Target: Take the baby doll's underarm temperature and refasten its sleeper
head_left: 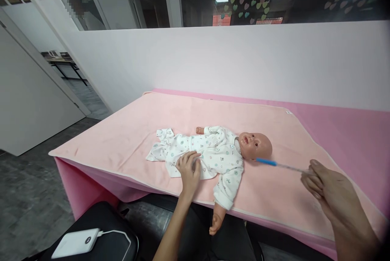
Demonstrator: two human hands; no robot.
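- My left hand [189, 168] lies flat and open on the tummy of the baby doll [213, 153].
- The doll lies on its back on the pink blanket [128, 139], with its head toward my right.
- It wears white pajamas with little dots.
- One doll arm hangs over the near edge of the blanket.
- My right hand [327, 190] pinches a thin stick [282, 166] with a blue tip.
- The blue tip is right by the doll's neck.
- A white power bank [76, 242] sits on a black bag down low.
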